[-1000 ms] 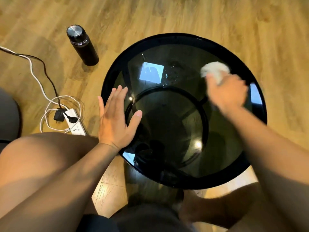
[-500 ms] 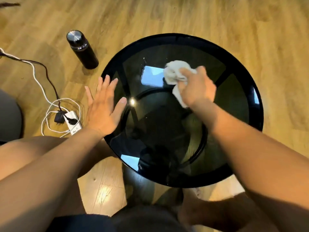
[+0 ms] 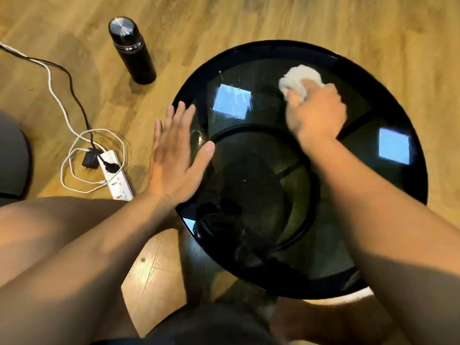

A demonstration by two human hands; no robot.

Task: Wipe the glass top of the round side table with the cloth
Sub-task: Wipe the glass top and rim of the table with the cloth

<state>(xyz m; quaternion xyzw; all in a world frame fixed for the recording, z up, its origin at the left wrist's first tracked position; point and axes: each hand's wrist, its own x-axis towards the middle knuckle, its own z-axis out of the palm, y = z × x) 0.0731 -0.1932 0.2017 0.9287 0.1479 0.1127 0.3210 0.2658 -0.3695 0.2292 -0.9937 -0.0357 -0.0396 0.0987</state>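
Note:
A round side table (image 3: 251,52) with a dark glass top and black rim fills the middle and right of the view. My right hand (image 3: 317,114) presses a crumpled white cloth (image 3: 297,78) onto the far part of the glass, fingers closed over it. My left hand (image 3: 174,155) lies flat on the table's left rim, fingers spread, holding nothing. Bright window reflections show on the glass.
A black flask (image 3: 132,52) stands on the wooden floor left of the table. A white power strip (image 3: 118,179) with a plugged adapter and looped cables lies near my left knee. My bare legs frame the table's near side.
My right hand swept the cloth from the far right of the glass toward the middle, then back to the right. My left hand stayed flat on the left rim.

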